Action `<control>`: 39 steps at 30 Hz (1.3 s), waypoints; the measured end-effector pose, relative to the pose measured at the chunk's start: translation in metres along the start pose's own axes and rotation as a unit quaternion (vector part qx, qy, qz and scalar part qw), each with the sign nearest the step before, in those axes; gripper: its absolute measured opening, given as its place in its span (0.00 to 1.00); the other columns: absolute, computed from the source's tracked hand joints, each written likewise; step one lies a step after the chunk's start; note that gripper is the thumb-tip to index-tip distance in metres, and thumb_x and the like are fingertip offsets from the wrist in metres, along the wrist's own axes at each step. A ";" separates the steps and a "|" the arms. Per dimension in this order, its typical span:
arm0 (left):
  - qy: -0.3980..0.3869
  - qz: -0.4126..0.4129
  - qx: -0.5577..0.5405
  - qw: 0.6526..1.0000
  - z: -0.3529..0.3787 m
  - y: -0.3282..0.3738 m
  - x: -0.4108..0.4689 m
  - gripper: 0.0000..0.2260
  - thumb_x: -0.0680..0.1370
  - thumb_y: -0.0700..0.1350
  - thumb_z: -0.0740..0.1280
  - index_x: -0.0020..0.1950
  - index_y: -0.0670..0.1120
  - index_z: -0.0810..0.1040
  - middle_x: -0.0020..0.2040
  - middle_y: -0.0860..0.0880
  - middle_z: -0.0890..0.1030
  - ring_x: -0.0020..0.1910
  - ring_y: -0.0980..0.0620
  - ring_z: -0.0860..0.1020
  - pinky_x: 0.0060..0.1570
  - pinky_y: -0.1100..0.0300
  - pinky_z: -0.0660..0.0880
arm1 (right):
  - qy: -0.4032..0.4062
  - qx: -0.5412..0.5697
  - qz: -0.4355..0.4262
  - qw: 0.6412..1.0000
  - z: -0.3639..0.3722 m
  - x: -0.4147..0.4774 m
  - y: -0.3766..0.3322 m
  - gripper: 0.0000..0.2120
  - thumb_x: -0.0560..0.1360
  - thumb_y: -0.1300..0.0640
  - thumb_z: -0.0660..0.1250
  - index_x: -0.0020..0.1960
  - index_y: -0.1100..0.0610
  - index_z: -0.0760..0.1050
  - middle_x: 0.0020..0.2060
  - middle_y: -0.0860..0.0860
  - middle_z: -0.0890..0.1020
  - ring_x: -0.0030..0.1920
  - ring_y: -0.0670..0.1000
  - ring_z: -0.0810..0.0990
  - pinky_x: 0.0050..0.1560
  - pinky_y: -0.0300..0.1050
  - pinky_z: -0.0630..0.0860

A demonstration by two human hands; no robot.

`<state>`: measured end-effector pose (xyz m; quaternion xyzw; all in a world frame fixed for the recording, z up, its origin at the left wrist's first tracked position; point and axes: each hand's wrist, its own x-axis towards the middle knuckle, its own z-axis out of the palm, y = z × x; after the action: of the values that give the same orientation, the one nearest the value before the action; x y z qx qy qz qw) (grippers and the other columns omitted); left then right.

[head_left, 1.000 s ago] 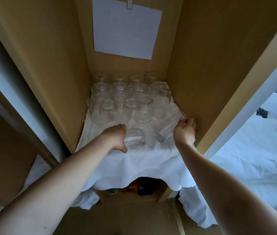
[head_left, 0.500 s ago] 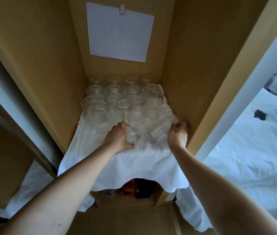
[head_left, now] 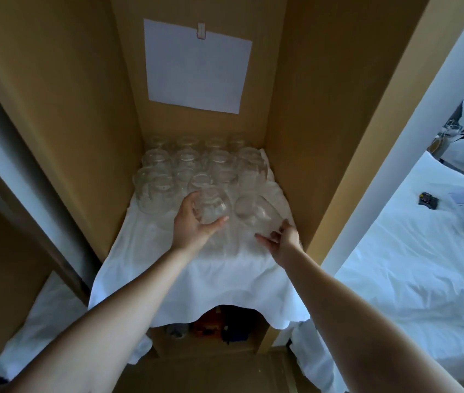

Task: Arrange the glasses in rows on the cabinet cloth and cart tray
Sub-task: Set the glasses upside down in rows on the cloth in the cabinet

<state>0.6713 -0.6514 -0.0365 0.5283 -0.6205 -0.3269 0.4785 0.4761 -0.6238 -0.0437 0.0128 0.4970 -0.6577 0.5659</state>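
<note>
Since half a second ago the left hand (head_left: 189, 226) has raised its glass off the cloth, and the right hand (head_left: 283, 241) has slid back from the cabinet wall toward the shelf's front edge. Now the left hand's fingers (head_left: 219, 222) curl round the lifted glass (head_left: 211, 208), thumb under it, holding it tilted just in front of the standing rows. Beside it on the right, a tipped glass (head_left: 253, 211) lies on its side on the white cloth (head_left: 196, 279). The right hand sits at this glass's near end with its fingers (head_left: 265, 239) loosely bent and pointing left; whether they grip the glass or only touch it I cannot tell through the clear glass and blur. Behind both, the other glasses (head_left: 188, 165) stand in rows on the cloth at the back of the cabinet (head_left: 55, 109), close together. The cloth hangs over the shelf's front edge. A sheet of paper (head_left: 196, 69) is clipped to the back panel above. To the right lies a bed (head_left: 395, 265) with white sheets.
</note>
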 end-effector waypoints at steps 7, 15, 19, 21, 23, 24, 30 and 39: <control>-0.074 -0.007 0.081 0.994 0.008 -0.014 -0.011 0.42 0.65 0.52 0.79 0.74 0.47 0.63 0.70 0.50 0.69 0.67 0.52 0.70 0.65 0.60 0.69 | -0.006 0.087 0.105 0.991 0.010 0.028 0.031 0.14 0.81 0.56 0.55 0.39 0.61 0.67 0.32 0.53 0.66 0.30 0.51 0.64 0.43 0.61 0.80; -0.123 -0.005 0.114 0.986 0.021 -0.009 0.012 0.44 0.70 0.53 0.75 0.77 0.46 0.54 0.76 0.48 0.60 0.73 0.52 0.62 0.68 0.63 0.61 | 0.036 0.050 0.126 0.990 0.035 0.053 0.024 0.12 0.80 0.59 0.55 0.39 0.62 0.68 0.31 0.53 0.67 0.32 0.49 0.68 0.21 0.42 0.76; -0.116 0.001 0.106 0.988 0.030 -0.015 0.014 0.44 0.71 0.54 0.74 0.78 0.47 0.51 0.76 0.49 0.58 0.74 0.53 0.59 0.67 0.68 0.57 | 0.060 0.031 0.097 0.993 0.042 0.068 0.033 0.09 0.79 0.55 0.56 0.47 0.60 0.71 0.33 0.53 0.70 0.33 0.49 0.69 0.24 0.38 0.75; -0.102 0.006 0.096 0.990 0.033 -0.017 0.010 0.44 0.71 0.55 0.73 0.78 0.46 0.51 0.76 0.49 0.58 0.75 0.52 0.58 0.67 0.67 0.57 | 0.068 0.039 0.079 0.994 0.044 0.071 0.037 0.11 0.79 0.50 0.57 0.51 0.57 0.72 0.35 0.53 0.71 0.34 0.48 0.70 0.27 0.36 0.75; -0.090 0.020 0.104 0.990 0.035 -0.019 0.008 0.44 0.70 0.57 0.72 0.78 0.46 0.51 0.76 0.48 0.58 0.75 0.49 0.56 0.68 0.62 0.58 | 0.056 0.040 0.062 0.996 0.044 0.070 0.037 0.13 0.79 0.45 0.58 0.50 0.54 0.73 0.36 0.51 0.72 0.33 0.47 0.70 0.26 0.34 0.73; -0.085 0.026 0.109 0.990 0.036 -0.021 0.008 0.44 0.71 0.57 0.72 0.78 0.46 0.51 0.76 0.48 0.57 0.74 0.49 0.56 0.69 0.61 0.58 | 0.046 0.034 0.061 0.996 0.043 0.070 0.035 0.12 0.78 0.44 0.60 0.49 0.53 0.73 0.36 0.51 0.72 0.33 0.47 0.70 0.24 0.34 0.72; -0.046 0.013 0.123 0.991 0.045 -0.022 0.002 0.44 0.70 0.61 0.69 0.78 0.46 0.51 0.75 0.47 0.56 0.72 0.50 0.60 0.63 0.64 0.64 | -0.081 0.085 0.087 0.989 0.019 0.072 0.028 0.08 0.68 0.62 0.67 0.47 0.56 0.75 0.37 0.56 0.72 0.35 0.52 0.71 0.38 0.47 0.80; 0.022 -0.032 0.106 0.994 0.059 -0.014 -0.002 0.43 0.71 0.58 0.72 0.77 0.44 0.52 0.71 0.44 0.58 0.70 0.48 0.63 0.61 0.66 0.64 | -0.143 -0.155 0.040 0.977 0.015 0.068 0.024 0.31 0.72 0.70 0.70 0.67 0.49 0.61 0.46 0.57 0.80 0.40 0.49 0.82 0.36 0.41 0.80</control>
<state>0.6207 -0.6582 -0.0691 0.6029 -0.6234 -0.2628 0.4229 0.4787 -0.6801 -0.0908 -0.1493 0.5056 -0.5444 0.6524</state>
